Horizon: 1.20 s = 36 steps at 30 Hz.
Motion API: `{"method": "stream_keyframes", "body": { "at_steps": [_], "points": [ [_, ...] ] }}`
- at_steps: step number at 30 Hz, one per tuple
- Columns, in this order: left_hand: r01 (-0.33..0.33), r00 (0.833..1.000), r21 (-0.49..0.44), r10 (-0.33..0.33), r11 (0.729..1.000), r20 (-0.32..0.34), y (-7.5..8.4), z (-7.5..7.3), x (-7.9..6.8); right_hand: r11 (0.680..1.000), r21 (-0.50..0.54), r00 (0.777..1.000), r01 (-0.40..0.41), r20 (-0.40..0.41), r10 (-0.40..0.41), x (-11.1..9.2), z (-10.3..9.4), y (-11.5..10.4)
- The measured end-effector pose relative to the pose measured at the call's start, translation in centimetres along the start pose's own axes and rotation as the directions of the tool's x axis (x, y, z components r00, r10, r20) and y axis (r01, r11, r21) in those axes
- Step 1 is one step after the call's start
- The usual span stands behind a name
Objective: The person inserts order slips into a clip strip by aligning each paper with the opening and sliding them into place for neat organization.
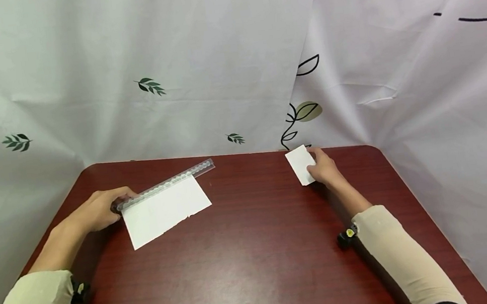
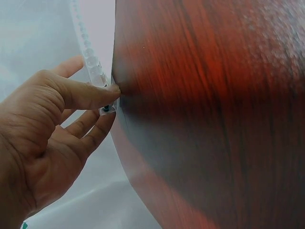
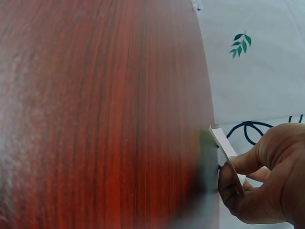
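Observation:
At the table's left side, my left hand (image 1: 95,210) pinches the near end of a clear plastic ruler (image 1: 169,182) together with a corner of a white sheet of paper (image 1: 164,210). The ruler lies along the sheet's far edge, its tip sticking out beyond the paper; the sheet's near edge is uneven. In the left wrist view, the thumb presses over the ruler's end (image 2: 89,52). Toward the back right, my right hand (image 1: 325,166) grips a small white paper piece (image 1: 300,165) by its right edge. Seen edge-on in the right wrist view, this piece (image 3: 221,138) looks fairly thick.
A dark red wooden table (image 1: 239,264) with rounded back corners carries the work. White cloth (image 1: 212,49) printed with leaves hangs behind it and along the sides. Small dark devices are strapped at both wrists.

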<state>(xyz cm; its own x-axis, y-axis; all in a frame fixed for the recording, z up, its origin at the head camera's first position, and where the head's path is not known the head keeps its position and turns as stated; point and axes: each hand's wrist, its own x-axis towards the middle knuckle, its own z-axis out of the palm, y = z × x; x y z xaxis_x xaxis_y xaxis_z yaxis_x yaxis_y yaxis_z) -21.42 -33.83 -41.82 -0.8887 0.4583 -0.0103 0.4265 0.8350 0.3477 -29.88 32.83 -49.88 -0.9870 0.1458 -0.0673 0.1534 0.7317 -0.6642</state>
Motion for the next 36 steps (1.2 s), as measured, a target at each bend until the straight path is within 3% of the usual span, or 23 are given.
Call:
{"method": "stream_keyframes", "body": {
  "at_steps": [14,27,36],
  "points": [
    [-0.002,1.0,-0.007,0.002,1.0,0.0,-0.1,0.0,0.0,0.998,0.052,0.997,0.032,-0.065,-0.029,0.4,0.2,0.0],
    [-0.014,1.0,-0.002,0.014,1.0,-0.004,-0.1,0.0,0.0,0.991,0.131,1.0,0.01,-0.024,-0.006,2.3,0.7,1.8],
    [-0.021,1.0,0.001,0.021,1.0,-0.008,-0.2,0.0,0.1,0.99,0.142,0.998,0.018,-0.055,-0.01,1.1,0.5,0.1]
  ]
}}
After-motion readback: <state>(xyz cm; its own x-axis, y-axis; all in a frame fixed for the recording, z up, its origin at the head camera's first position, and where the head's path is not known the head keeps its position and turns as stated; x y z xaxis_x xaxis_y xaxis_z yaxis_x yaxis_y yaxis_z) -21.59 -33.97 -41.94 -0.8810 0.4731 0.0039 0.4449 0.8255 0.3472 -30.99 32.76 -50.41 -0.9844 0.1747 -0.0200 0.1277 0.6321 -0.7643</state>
